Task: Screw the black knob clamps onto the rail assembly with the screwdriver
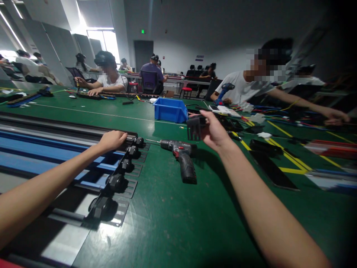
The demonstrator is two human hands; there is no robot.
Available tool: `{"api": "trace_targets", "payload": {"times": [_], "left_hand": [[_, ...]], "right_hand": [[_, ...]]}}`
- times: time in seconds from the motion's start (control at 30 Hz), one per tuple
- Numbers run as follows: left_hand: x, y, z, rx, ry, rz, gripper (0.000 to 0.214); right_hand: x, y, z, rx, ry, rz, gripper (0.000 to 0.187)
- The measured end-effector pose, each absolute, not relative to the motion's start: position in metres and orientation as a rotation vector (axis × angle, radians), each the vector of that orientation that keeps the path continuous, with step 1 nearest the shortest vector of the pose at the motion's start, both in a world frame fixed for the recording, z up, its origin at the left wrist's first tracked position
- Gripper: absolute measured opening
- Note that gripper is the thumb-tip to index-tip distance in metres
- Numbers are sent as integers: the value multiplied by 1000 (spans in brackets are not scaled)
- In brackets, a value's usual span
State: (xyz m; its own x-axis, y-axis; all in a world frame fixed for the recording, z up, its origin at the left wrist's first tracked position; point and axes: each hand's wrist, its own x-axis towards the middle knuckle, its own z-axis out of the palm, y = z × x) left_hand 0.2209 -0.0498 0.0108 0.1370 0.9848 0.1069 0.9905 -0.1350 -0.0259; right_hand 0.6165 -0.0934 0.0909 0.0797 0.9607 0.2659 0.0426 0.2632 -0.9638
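My left hand (113, 140) is closed on the far end of a long metal profile (69, 128), its fingertips near the black end fitting. Several blue and grey profiles (92, 160) lie side by side, each with a black cable gland (115, 182) and a flat slotted plate (129, 188) at its end. Raised above the table, my right hand (216, 128) grips a black slotted bracket (194, 127) between thumb and fingers; some fingers are hidden behind it. Between my hands a black cordless drill (181, 154) lies on its side, its long bit pointing towards the profiles.
A blue bin (170, 110) stands beyond the drill on the green table (167, 223). To the right are a black flat panel (275, 171), cables and yellow tape lines. Across the table a person (248, 87) reaches sideways, near a blue power tool (224, 93); another person (108, 80) sits further left.
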Motion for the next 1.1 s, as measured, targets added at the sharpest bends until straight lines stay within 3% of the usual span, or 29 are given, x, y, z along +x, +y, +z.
{"api": "trace_targets", "payload": {"times": [0.1, 0.27, 0.6, 0.87, 1.1], "left_hand": [[221, -50, 11, -2302, -2001, -90, 61], [222, -51, 11, -2304, -1971, -94, 58], [220, -52, 11, -2326, -1944, -139, 57], [221, -53, 12, -2316, -1967, -129, 57], [221, -52, 11, -2313, -1954, -129, 59]], "right_hand": [[581, -115, 86, -1089, -1799, 1031, 35], [545, -138, 64, -1105, -2348, 716, 43], [533, -138, 31, -1079, -2590, 490, 56], [549, -136, 43, -1090, -2622, 734, 85], [557, -129, 44, -1206, -2602, 743, 61]]}}
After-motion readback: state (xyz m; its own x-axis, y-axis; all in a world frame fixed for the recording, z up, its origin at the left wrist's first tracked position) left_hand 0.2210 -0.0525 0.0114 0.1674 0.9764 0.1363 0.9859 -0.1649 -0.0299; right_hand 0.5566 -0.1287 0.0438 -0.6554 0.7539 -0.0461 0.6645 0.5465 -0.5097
